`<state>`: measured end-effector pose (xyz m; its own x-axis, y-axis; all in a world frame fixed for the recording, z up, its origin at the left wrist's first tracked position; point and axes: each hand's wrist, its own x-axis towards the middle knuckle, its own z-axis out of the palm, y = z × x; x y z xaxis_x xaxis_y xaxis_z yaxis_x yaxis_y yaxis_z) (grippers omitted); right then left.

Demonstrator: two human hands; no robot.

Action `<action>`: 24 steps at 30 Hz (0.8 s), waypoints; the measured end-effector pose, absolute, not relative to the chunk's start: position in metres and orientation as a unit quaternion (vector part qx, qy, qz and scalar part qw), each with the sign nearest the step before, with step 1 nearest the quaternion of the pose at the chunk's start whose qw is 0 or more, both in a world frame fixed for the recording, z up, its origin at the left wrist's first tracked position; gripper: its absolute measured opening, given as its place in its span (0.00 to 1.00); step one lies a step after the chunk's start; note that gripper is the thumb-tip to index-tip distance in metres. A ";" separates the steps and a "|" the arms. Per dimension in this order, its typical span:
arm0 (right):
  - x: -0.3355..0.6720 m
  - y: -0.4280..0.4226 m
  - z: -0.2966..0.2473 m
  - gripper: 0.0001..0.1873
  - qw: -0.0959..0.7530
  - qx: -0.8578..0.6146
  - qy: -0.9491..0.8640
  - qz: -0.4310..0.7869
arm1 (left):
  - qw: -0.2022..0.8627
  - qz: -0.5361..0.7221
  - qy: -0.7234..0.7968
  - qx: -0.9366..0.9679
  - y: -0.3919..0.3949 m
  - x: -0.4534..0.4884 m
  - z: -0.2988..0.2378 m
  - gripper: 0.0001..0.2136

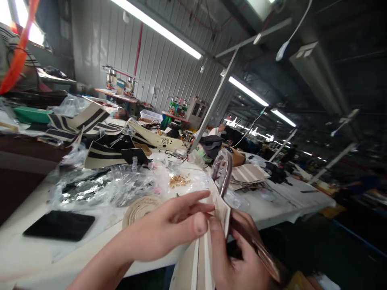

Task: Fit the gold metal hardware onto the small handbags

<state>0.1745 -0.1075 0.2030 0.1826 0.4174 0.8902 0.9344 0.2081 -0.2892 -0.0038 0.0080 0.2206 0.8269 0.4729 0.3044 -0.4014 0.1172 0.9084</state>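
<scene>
A beige and brown striped bag panel (198,264) stands on edge before me at the table's front. My right hand (242,259) grips its upper edge, thumb on the near side and fingers behind. A dark brown handle (223,171), seemingly wrapped in clear plastic, rises from the panel's far end. Another brown strap (264,255) hangs over the right hand's fingers. My left hand (165,231) reaches across from the left, fingers stretched out, their tips at the panel's pale inner face. Its thumb lies close to the right thumb. Whether anything small sits between the thumbs is hidden.
Beyond my left wrist lies a roll of beige tape (139,209). A black flat piece (59,225), crumpled plastic bags (105,185) and small gold-coloured fittings (179,181) are on the table. Striped panels (250,174) are stacked at right; a metal post (213,104) rises behind.
</scene>
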 end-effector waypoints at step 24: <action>0.223 -0.013 0.174 0.17 0.642 -0.386 -0.588 0.306 | 0.615 0.235 0.150 0.738 0.031 -0.125 0.250 0.27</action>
